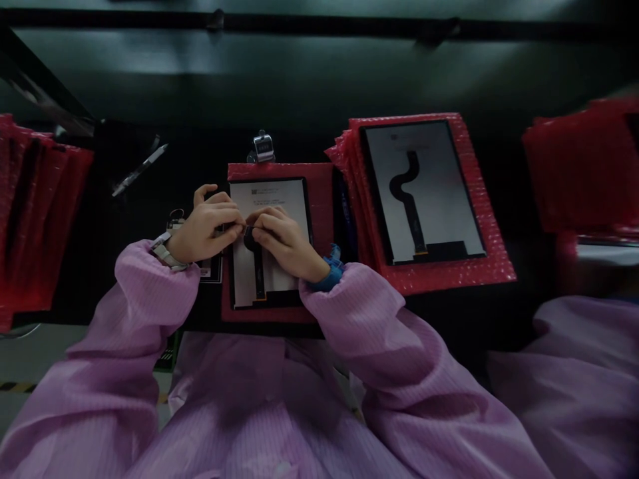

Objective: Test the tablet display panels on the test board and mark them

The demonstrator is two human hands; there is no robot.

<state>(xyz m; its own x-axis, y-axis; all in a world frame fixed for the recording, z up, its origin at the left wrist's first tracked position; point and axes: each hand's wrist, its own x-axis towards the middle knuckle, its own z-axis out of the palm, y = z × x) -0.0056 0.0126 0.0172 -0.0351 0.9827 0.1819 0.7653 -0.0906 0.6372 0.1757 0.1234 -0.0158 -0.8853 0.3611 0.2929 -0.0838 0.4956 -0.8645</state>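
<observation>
Purple striped sleeves (359, 319) come up from below, ending in gathered cuffs. On the dark bench (124, 229) before me, a display panel (282, 283) lies pale side up on a red sheet (322, 193), a black ribbon cable (259, 276) running up it from near the lower edge. My left hand (207, 229) reaches over the panel's left edge, thumb and forefinger drawn together by the cable's upper end, one finger raised away. My right hand (282, 243), a blue band (333, 269) at its wrist, is over the panel, its fingers bunched beside the left ones; I cannot tell what either hand pinches. Just beyond the sheet stands a silver tally counter (262, 148). To my right, a second panel (449, 199) tops a stack of red bubble wrap (494, 266); a pen (140, 170) lies off to the left.
</observation>
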